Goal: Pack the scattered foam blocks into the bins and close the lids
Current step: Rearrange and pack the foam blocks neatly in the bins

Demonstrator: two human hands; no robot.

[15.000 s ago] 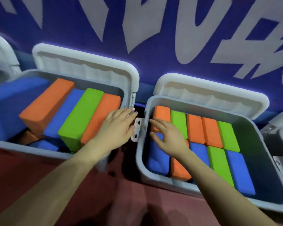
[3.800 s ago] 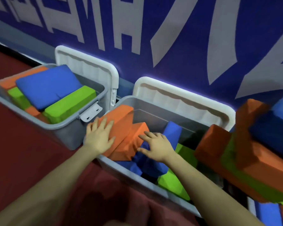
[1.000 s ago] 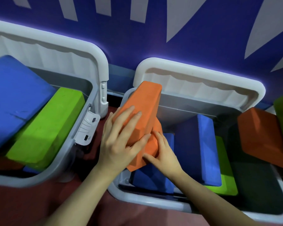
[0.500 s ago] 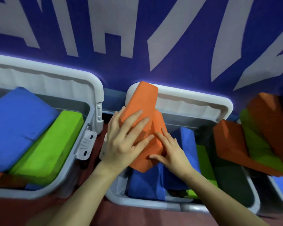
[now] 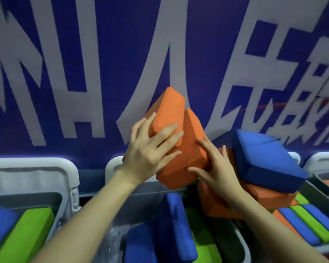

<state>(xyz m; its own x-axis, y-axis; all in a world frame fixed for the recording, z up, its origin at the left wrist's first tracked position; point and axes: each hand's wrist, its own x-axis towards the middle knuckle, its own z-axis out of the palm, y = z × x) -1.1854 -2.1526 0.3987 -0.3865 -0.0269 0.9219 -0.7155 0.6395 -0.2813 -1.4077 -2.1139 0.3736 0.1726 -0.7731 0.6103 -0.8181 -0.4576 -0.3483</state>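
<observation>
The left hand grips an orange block, fingers spread over its near face and thumb hooked round its left edge. The right hand lies with straight fingers against a second orange block pressed beside the first; its thumb side is hidden. Both blocks hang tilted above the middle bin, whose raised lid they mostly cover. Below stand blue blocks, blurred. A blue cushion tops the pile to the right.

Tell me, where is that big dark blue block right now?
In the head view it is on the right: the dark blue block lies tilted atop orange blocks, just beyond the right hand.
</observation>
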